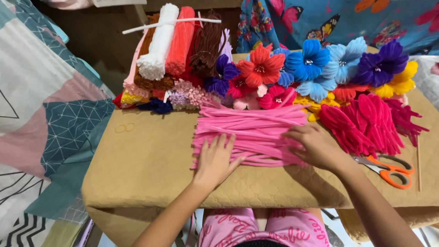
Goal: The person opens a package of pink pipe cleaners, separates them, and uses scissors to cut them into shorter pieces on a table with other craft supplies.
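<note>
Both hands, left hand (215, 158) and right hand (313, 146), are lying open and flat on the light, bendable pink pipe cleaners (251, 132) at bench (146, 169) centre, scissors (388, 169) lying at three o'clock.

You are at home, likely in a bedroom: a patterned quilt (41, 105) lies at your left, a butterfly-print cloth (320, 18) hangs behind, and your padded tan bench (146, 169) carries hobby pipe cleaners (178, 41) and handmade flowers (311, 64).
</note>
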